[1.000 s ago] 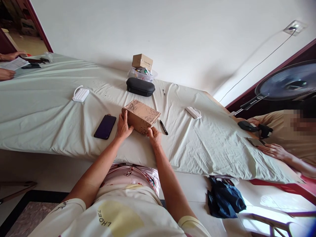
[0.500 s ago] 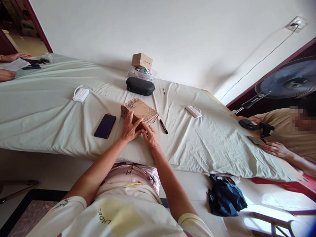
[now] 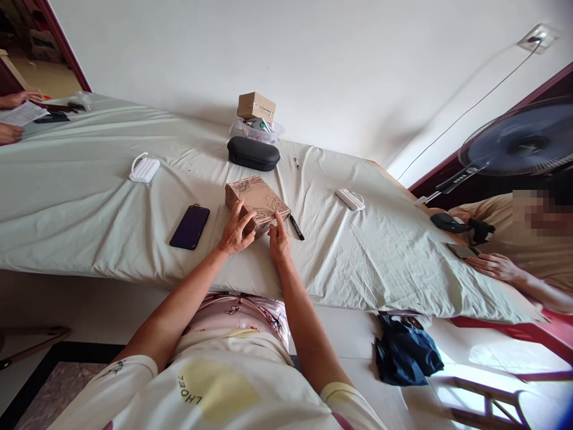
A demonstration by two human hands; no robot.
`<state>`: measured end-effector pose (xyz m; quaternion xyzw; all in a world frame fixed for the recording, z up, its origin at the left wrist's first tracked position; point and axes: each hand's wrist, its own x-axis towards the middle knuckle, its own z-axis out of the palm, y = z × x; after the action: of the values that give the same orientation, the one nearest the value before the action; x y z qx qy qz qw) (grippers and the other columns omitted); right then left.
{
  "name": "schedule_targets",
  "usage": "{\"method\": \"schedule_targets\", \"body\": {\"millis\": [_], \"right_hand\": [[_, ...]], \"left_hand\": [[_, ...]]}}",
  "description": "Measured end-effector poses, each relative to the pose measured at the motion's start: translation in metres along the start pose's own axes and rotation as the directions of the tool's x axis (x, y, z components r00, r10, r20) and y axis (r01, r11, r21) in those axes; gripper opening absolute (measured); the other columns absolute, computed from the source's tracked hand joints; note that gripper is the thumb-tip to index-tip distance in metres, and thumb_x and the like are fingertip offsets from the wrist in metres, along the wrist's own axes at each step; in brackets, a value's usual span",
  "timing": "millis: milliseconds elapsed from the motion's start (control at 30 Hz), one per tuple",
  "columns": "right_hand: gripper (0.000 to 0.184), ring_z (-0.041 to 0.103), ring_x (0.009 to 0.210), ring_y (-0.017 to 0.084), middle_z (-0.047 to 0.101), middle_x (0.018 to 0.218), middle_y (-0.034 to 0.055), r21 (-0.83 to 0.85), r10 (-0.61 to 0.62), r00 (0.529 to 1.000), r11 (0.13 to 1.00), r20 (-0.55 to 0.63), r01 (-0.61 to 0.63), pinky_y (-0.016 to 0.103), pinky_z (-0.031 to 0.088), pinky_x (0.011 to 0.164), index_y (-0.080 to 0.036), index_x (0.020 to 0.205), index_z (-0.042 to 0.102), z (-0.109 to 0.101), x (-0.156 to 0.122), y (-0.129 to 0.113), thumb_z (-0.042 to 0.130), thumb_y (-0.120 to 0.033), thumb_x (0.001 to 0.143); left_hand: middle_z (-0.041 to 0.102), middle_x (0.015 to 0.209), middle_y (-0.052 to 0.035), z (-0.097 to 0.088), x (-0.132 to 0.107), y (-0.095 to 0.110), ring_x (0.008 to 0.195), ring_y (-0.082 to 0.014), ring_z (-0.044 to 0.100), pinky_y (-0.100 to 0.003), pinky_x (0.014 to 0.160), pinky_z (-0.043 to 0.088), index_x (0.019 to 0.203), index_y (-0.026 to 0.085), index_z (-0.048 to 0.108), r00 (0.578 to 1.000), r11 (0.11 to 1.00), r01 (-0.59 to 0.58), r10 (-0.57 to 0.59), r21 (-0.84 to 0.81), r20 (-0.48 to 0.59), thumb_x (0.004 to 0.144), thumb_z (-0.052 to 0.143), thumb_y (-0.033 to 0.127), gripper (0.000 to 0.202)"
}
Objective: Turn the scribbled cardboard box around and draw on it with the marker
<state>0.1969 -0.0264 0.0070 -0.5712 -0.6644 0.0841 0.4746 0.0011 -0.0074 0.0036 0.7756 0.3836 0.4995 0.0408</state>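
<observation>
A brown cardboard box (image 3: 259, 200) printed with flower outlines lies on the pale green sheet of the table (image 3: 89, 191) in front of me. My left hand (image 3: 235, 230) rests against its near left side with fingers spread over the edge. At the near right corner my right hand (image 3: 279, 239) touches the box with a finger pointing up. A black pen (image 3: 296, 227) lies just right of the box, and a dark phone (image 3: 190, 226) lies to its left.
A black case (image 3: 253, 154), a small carton (image 3: 256, 107) on a clear tub, and two white gadgets (image 3: 144, 168) (image 3: 350, 199) lie on the sheet. Another person's hand (image 3: 495, 266) rests at the right by a fan (image 3: 519, 146). Someone's hands (image 3: 13, 116) hold paper far left. A dark bag (image 3: 405, 353) lies on the floor.
The box went from tilted up in both hands to lying lower on the sheet and turned slightly. My left hand slid onto its near edge; my right hand moved to the corner.
</observation>
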Motion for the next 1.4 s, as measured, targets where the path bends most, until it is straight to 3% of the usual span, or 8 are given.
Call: {"method": "schedule_targets", "body": {"millis": [267,467,667,867,1033,1200,1400], "right_hand": [[0.072,0.064,0.067,0.018,0.071,0.074,0.0017,0.035,0.153,0.982,0.988,-0.112,-0.15,0.029,0.05,0.07,-0.007,0.16,0.04,-0.009,0.006,0.009,0.043,-0.053,0.103],[0.053,0.06,0.065,0.018,0.066,0.071,0.0011,-0.052,0.237,0.971,0.97,-0.019,-0.238,0.028,0.042,0.065,-0.013,0.127,0.069,-0.007,0.008,0.013,0.047,-0.054,0.101],[0.044,0.062,0.07,0.02,0.07,0.078,0.0048,-0.104,0.244,0.97,0.964,-0.013,-0.244,0.03,0.043,0.069,-0.018,0.115,0.072,-0.001,0.008,0.017,0.051,-0.053,0.1],[0.039,0.067,0.082,0.023,0.074,0.087,0.0068,-0.122,0.235,0.972,0.965,0.003,-0.233,0.031,0.048,0.075,-0.02,0.117,0.073,0.001,0.007,0.02,0.055,-0.048,0.098],[0.038,0.069,0.08,0.022,0.076,0.087,0.0051,0.057,0.255,0.966,0.966,-0.035,-0.253,0.032,0.051,0.077,-0.02,0.116,0.071,0.001,0.007,0.018,0.056,-0.049,0.096],[0.043,0.069,0.075,0.019,0.075,0.088,0.0034,0.327,0.239,0.958,0.928,-0.155,-0.179,0.034,0.054,0.076,-0.021,0.117,0.063,0.0,0.008,0.015,0.057,-0.058,0.095],[0.044,0.067,0.077,0.016,0.069,0.089,0.0012,0.497,0.258,0.93,0.862,-0.261,-0.099,0.029,0.053,0.067,-0.025,0.12,0.058,-0.004,0.013,0.016,0.059,-0.06,0.094]], "left_hand": [[0.023,0.175,-0.0123,0.002,-0.005,-0.008,0.16,-0.0335,0.031,-0.051,0.128,0.035,0.139,0.021,0.06,0.998,1.0,-0.011,0.01,-0.017,-0.055,0.094,0.055,0.026,0.045],[0.041,0.167,-0.0115,0.004,-0.006,-0.019,0.149,-0.0276,0.049,-0.043,0.123,0.044,0.143,0.024,0.057,0.985,0.99,0.132,-0.137,-0.054,-0.104,0.097,0.048,0.021,0.047],[0.052,0.157,-0.0125,0.003,-0.004,-0.016,0.146,-0.0259,0.051,-0.041,0.117,0.05,0.142,0.023,0.056,0.976,0.984,0.155,-0.166,-0.084,-0.138,0.098,0.047,0.022,0.045],[0.064,0.137,-0.0141,-0.004,-0.001,-0.015,0.13,-0.0272,0.061,-0.043,0.114,0.05,0.13,0.023,0.059,0.953,0.978,0.189,-0.204,-0.087,-0.223,0.101,0.057,0.042,0.035],[0.069,0.125,-0.014,-0.006,0.0,-0.022,0.121,-0.0277,0.065,-0.043,0.11,0.052,0.123,0.022,0.058,0.921,0.952,0.242,-0.286,-0.187,-0.264,0.098,0.06,0.046,0.035],[0.07,0.123,-0.0144,-0.002,-0.002,-0.023,0.115,-0.0277,0.071,-0.039,0.093,0.06,0.121,0.021,0.057,0.877,0.836,0.344,-0.449,-0.428,-0.173,0.093,0.065,0.048,0.04],[0.076,0.104,-0.0093,-0.003,-0.004,-0.017,0.095,-0.0258,0.076,-0.034,0.077,0.06,0.109,0.022,0.059,0.885,0.835,0.444,-0.466,-0.326,0.01,0.089,0.072,0.048,0.035]]}}
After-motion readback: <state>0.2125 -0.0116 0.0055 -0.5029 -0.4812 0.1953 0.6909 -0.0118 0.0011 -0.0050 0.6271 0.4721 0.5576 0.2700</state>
